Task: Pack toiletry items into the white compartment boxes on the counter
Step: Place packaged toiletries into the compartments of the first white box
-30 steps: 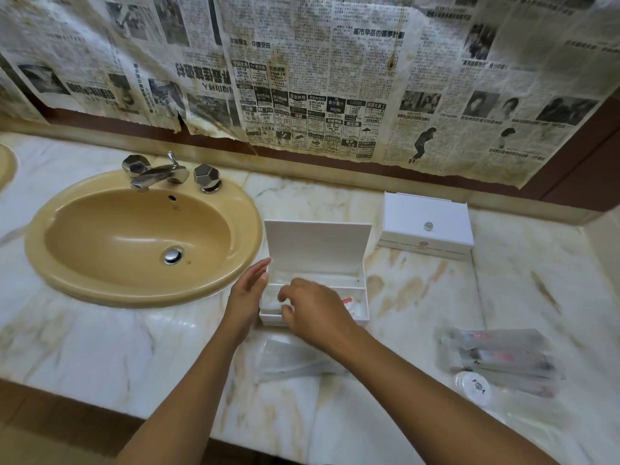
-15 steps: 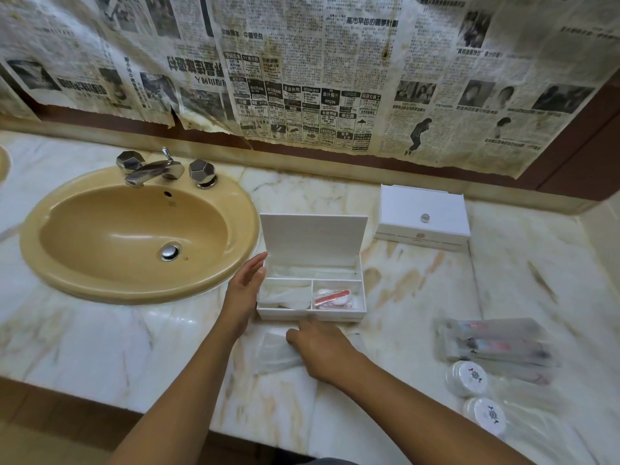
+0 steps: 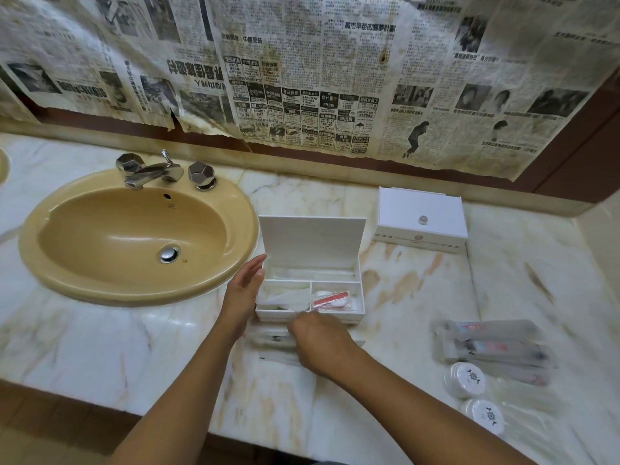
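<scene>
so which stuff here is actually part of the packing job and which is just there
Part of the job:
- open white box, left hand against its side
- closed white box
- clear packets under the right hand
- wrapped tubes
- two round white discs

Just there:
- sink
- tap
- newspaper on the wall

Single head-worn view, looking forward and down, close over marble counter (image 3: pixel 419 297); sink (image 3: pixel 134 236) at frame left.

Yellowed newspaper sheets (image 3: pixel 302 78) covering the wall, veined marble counter (image 3: pixel 100 337), tan oval sink (image 3: pixel 134 236), chrome faucet (image 3: pixel 152 171)
</scene>
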Demonstrator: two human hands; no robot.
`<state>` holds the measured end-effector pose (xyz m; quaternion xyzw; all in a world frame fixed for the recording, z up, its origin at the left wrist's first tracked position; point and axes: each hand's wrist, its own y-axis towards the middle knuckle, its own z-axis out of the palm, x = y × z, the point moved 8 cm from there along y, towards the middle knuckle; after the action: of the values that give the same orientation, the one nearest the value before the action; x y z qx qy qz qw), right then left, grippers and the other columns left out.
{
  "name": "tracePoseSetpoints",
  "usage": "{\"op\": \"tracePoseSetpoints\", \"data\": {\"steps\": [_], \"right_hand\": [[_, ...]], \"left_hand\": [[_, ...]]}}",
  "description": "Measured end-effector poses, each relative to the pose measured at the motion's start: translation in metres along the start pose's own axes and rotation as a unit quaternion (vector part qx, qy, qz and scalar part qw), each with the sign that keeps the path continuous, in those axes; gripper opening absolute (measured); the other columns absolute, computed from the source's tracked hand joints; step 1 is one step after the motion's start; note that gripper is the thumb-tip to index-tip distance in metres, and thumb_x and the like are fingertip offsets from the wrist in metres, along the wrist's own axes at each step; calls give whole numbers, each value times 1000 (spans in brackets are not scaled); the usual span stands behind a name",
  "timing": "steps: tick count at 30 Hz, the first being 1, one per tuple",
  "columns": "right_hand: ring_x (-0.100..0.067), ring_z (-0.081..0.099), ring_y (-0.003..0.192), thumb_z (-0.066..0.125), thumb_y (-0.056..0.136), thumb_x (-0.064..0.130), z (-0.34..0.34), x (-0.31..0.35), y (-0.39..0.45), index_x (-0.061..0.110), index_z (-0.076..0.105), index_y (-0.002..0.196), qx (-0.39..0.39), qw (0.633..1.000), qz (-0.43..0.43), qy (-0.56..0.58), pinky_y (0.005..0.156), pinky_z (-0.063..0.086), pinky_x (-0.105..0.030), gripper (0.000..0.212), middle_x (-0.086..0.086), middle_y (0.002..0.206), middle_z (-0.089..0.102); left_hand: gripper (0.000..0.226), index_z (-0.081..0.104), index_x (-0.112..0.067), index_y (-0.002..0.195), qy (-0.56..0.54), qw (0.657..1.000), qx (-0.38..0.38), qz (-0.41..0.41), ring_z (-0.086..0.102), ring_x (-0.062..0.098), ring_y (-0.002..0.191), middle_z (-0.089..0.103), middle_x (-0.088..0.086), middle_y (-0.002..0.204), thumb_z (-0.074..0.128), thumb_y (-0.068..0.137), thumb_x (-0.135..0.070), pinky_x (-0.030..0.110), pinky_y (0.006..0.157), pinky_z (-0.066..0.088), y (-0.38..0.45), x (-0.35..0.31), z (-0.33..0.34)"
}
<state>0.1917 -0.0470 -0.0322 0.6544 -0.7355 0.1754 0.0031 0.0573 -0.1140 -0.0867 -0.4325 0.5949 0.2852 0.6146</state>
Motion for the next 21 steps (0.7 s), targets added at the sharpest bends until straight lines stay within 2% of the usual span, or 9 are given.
{"op": "tracePoseSetpoints", "data": {"steps": [3,6,9,11,13,15,18,21], "right_hand": [[-33,59,88,51,81,-1,-15,3,2,4,63,98,-35,999,2,-3,64,33,-32,21,-14,96,61],[-31,56,85,50,83,4,-34,5,4,6,62,91,-72,997,-4,-10,62,28,-32,15,-12,92,61],[-30,55,85,51,82,8,-53,3,9,8,61,85,-107,994,-5,-19,64,25,-32,11,-10,88,60],[-29,54,87,52,82,12,-66,-1,15,10,64,89,-127,992,-2,-27,67,25,-32,14,-9,90,61],[-28,53,89,51,84,14,-80,-8,21,12,65,94,-144,989,8,-25,71,26,-34,17,-8,92,61],[-27,53,88,49,85,12,-94,-18,26,13,65,93,-168,985,23,-13,73,29,-35,18,-7,92,62],[-26,54,88,49,85,5,-109,-31,34,13,67,94,-199,979,43,-1,73,33,-34,21,-6,91,62],[-26,50,80,50,83,-3,-108,-40,44,7,65,87,-183,981,65,18,64,34,-30,18,-7,85,54]], "left_hand": [[28,60,-38,121,6,1000,3,-8,47,-17,112,56,-26,123,52,98,-23,11,91,37,1,2,-1],[29,61,-38,122,-2,1000,-1,-16,48,-8,118,56,-22,125,53,98,-24,20,99,36,3,5,-3],[29,59,-33,124,-8,1000,7,-7,49,-14,113,56,-22,123,53,98,-21,15,97,36,1,0,0],[28,59,-29,124,-18,1000,11,2,52,-17,108,57,-22,123,52,98,-19,10,90,39,0,-2,1],[27,60,-30,123,-17,1000,10,5,53,-12,112,58,-19,125,52,99,-20,13,92,39,0,-2,-1],[27,61,-34,120,-9,1000,15,-1,52,-3,118,58,-16,129,51,99,-19,21,98,38,1,0,0],[23,59,-31,118,-26,999,-13,-32,51,0,117,58,-15,126,53,98,-21,20,98,35,1,5,-3],[26,60,-36,120,-15,1000,-1,-27,48,-9,116,57,-25,122,54,97,-23,21,100,35,1,4,0]]}}
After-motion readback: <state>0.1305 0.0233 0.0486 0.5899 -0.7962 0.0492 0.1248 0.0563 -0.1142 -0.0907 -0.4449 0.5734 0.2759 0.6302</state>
